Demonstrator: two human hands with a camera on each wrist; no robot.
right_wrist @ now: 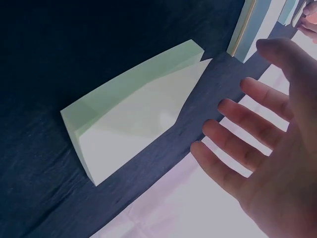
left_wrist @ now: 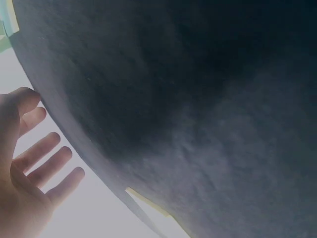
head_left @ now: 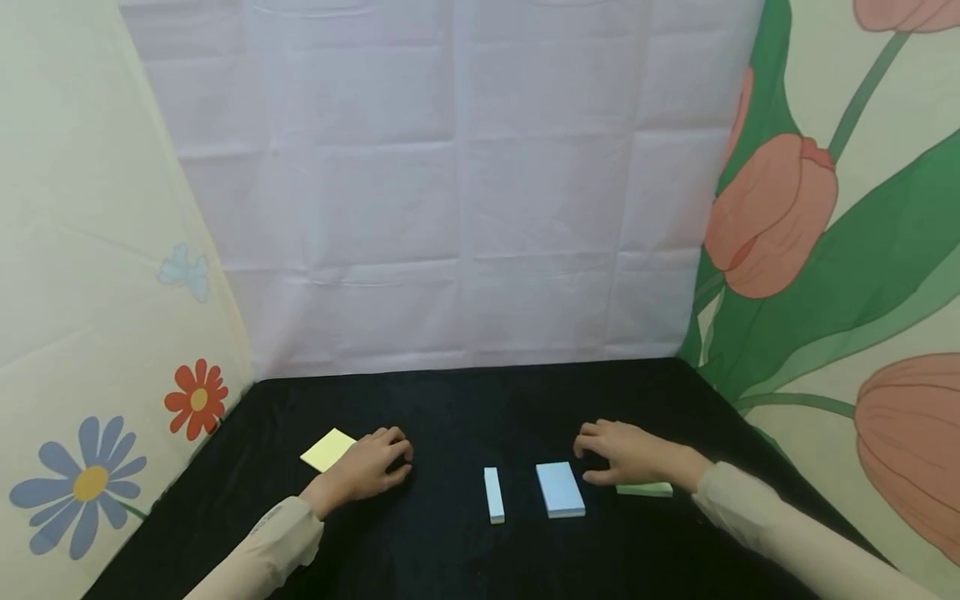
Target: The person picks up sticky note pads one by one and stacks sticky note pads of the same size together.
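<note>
My left hand [head_left: 366,467] hovers over the black table with its fingers loosely bent and nothing in them. A yellow pad of sticky notes [head_left: 322,451] lies just behind and left of it, partly covered by the hand. On the other side, my right hand [head_left: 630,454], also holding nothing, has its fingers relaxed above a green pad of notes [right_wrist: 133,104]. That green pad is mostly hidden under the wrist in the head view. To the left of the right hand lies a light blue pad [head_left: 560,488], with a narrow pale blue strip pad [head_left: 493,495] further left.
A black cloth [head_left: 450,417] covers the table. Behind it hangs a creased white sheet [head_left: 420,208]. Flower-printed curtains stand along both sides, with a red flower [head_left: 197,400] on the left and a pink tulip [head_left: 772,217] on the right.
</note>
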